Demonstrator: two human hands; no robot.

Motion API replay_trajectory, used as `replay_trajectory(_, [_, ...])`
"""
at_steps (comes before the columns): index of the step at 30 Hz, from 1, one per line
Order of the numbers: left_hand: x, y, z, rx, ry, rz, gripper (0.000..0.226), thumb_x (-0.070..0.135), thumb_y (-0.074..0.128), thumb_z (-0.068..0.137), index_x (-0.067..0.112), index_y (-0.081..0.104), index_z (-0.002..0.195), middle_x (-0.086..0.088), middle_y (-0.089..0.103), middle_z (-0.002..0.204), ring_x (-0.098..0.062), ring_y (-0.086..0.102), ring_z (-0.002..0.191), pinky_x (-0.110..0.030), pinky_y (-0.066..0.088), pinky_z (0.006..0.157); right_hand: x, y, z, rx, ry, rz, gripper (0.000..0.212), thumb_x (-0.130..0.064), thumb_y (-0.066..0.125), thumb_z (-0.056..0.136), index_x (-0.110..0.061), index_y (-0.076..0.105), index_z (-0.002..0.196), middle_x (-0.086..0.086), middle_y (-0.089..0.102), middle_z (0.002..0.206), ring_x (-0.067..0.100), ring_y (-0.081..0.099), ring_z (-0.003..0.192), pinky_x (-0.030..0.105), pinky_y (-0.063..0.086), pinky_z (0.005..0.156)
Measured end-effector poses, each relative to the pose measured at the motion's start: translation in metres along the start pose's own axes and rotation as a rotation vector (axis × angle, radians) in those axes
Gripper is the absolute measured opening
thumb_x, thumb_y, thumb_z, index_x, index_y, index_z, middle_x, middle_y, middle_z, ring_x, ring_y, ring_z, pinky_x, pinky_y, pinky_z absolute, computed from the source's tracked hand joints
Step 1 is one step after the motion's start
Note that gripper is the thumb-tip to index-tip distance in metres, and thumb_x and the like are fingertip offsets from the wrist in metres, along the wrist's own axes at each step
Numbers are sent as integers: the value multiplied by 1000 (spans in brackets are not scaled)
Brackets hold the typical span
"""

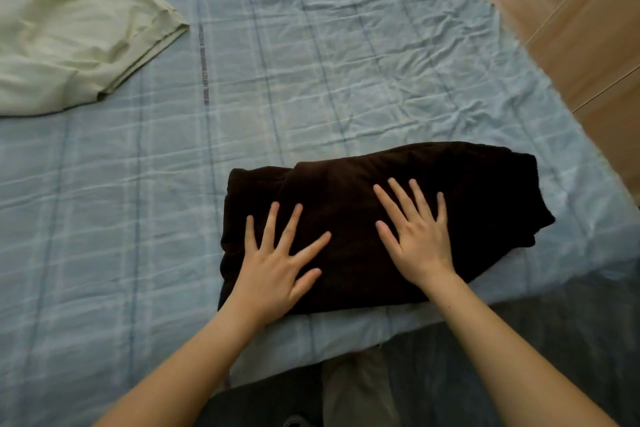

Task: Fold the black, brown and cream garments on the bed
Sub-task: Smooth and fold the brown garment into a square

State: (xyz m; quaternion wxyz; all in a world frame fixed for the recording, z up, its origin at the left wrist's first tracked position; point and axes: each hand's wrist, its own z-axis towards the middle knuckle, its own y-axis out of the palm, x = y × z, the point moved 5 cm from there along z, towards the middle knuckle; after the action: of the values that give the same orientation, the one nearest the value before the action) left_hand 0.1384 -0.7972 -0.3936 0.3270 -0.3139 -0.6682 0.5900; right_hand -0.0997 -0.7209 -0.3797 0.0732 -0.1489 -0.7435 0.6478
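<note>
- Dark brown garment point(346, 191): folded into a thick, roughly rectangular bundle. It lies on the bed close to the near edge, right of centre on my feed. Its right end is uneven, with layers stepping out at the corner.
- Left hand point(277, 263): flat on the left half of the bundle, palm down, fingers straight and spread wide. It grips nothing. The heel of the hand sits at the bundle's near edge.
- Right hand point(419, 239): flat on the bundle right of its middle, palm down, fingers straight and splayed, pointing away from me. It holds nothing and only rests on the cloth.
- The hands are apart, with a strip of dark cloth between them. Both forearms are bare and come in from the bottom of the frame.
- Cream garment point(69, 38): upper left of my feed, well apart from the bundle. It lies loose and rumpled on the bed, hemmed edge toward the middle, partly cut off by the frame.
- Bed point(311, 62): light blue checked sheet, heavily creased, fills most of the view.
- Wood-grain surface point(588, 28): upper right, past the bed's edge. I cannot tell whether it is floor or furniture.
- Dark cloth point(270, 402): bottom edge between the forearms, below the bed's near edge. I can't identify it.
</note>
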Motion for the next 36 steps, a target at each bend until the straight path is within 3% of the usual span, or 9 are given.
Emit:
replay_trajectory(5, [-3,-29,7,33,-8,-151,53,59,27,97,46,27,149,-3,18,162,-36,7,150,-64,14,115,-2,-19,11,-11,-12,42,60,-55,14,97,-40,14,156,-9,18,164,20,8,153,53,5,120])
replay_trajectory(8, [-33,-71,17,353,-148,-439,44,39,42,96,27,51,137,-2,54,139,-27,48,130,-44,36,108,7,-48,15,124,-3,111,58,-43,31,98,-28,34,153,-1,32,160,25,20,150,52,16,119])
replay_trajectory(10, [-69,-84,29,522,-422,-514,37,32,51,95,20,57,129,-8,55,125,-25,51,115,-30,35,100,14,-65,27,187,-16,98,56,-36,38,97,-24,39,151,2,37,157,28,23,149,53,17,118])
replay_trajectory(13, [-101,-69,54,370,-817,-823,33,35,62,92,20,64,122,-12,59,120,-24,53,115,-30,39,101,21,-75,49,187,-60,-36,55,-39,35,98,-26,38,152,1,38,157,31,23,149,58,12,118])
replay_trajectory(18, [-108,-59,56,428,-943,-770,16,33,64,91,18,69,87,-9,64,99,-16,56,89,-23,37,76,65,-49,49,91,-76,-81,58,-50,22,99,-34,29,154,0,35,158,32,22,149,57,10,120])
replay_trajectory(23, [-111,-26,37,389,-1102,-898,32,30,60,95,1,73,94,-16,71,96,-31,65,95,-40,49,84,104,-38,32,122,-46,119,58,-47,25,101,-25,30,155,7,33,159,26,22,150,46,18,122])
replay_trajectory(28, [-91,-52,41,344,-979,-546,30,31,49,100,10,64,117,-23,55,121,-40,50,115,-47,38,97,78,-53,33,104,-25,145,59,-38,35,98,-13,37,151,14,35,157,31,23,149,47,19,122])
replay_trajectory(31, [-41,-83,51,398,-655,-209,42,38,40,100,26,51,139,-19,40,147,-40,34,136,-57,21,111,64,-68,34,200,-150,85,55,-39,35,100,-18,40,151,9,38,156,29,27,148,49,20,121])
replay_trajectory(36, [23,-35,41,100,-221,-6,57,55,24,99,37,20,153,-4,16,163,-29,5,151,-57,9,119,69,-39,25,49,-203,-63,59,-55,21,99,-37,21,156,-3,24,163,26,15,152,56,8,121])
